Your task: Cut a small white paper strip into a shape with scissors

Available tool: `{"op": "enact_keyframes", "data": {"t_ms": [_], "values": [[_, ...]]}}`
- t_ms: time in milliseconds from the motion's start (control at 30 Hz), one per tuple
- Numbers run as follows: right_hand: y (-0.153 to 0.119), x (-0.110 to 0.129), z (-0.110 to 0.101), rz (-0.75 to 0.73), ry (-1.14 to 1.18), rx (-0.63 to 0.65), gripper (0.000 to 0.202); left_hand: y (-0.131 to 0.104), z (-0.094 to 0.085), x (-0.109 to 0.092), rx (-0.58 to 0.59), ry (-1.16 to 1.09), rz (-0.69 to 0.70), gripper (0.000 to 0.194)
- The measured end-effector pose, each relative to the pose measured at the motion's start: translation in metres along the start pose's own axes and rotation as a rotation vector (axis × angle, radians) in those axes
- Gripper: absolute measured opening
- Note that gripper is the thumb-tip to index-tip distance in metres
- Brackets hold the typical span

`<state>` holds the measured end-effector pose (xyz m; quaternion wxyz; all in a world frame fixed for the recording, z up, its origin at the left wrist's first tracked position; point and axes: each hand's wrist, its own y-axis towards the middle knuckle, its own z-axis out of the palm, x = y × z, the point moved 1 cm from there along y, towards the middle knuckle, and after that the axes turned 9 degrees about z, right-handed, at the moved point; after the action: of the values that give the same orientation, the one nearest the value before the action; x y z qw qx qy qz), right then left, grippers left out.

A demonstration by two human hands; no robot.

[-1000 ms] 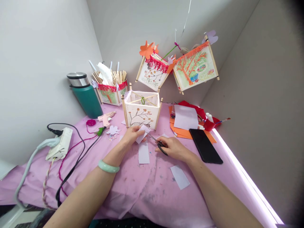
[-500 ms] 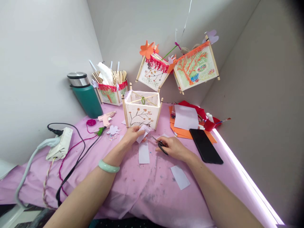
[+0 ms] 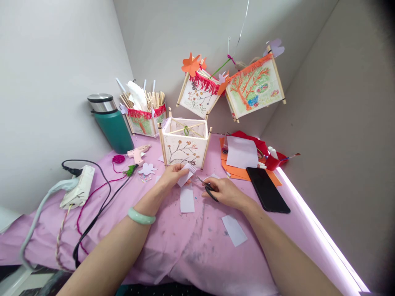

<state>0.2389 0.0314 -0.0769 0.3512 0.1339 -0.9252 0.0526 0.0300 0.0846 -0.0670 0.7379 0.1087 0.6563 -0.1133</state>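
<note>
Centre of frame: left hand (image 3: 170, 176) pinches a small lilac paper piece (image 3: 186, 172) just above the tabletop (image 3: 197, 246). Right hand (image 3: 224, 191) grips small black scissors (image 3: 206, 187), blades pointing at the paper's right edge. A paper strip (image 3: 187, 199) lies flat just below; a lantern box (image 3: 184, 142) stands just behind; a black phone (image 3: 267, 189) lies at right.

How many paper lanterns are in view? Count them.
4: two hanging paper lanterns, fringed and orange-tree; one standing white flower-drawn lantern; one red-fringed lantern holding sticks. Others may be hidden.
</note>
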Motion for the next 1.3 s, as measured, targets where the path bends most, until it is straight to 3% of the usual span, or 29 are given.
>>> {"op": "enact_keyframes", "data": {"t_ms": [900, 1133, 1300], "values": [[0.0006, 0.0025, -0.0006, -0.002, -0.018, -0.009, 0.021, -0.0001, 0.0005, -0.0007, 0.010, 0.007, -0.012, 0.028], [0.0010, 0.0005, 0.0006, -0.007, -0.025, -0.019, 0.019, 0.0010, 0.0006, 0.0006, -0.094, -0.040, -0.033, 0.022], [0.0005, -0.0002, 0.0010, -0.012, -0.009, -0.016, 0.020, 0.0013, 0.0007, -0.0003, -0.074, -0.037, -0.033, 0.024]]}}
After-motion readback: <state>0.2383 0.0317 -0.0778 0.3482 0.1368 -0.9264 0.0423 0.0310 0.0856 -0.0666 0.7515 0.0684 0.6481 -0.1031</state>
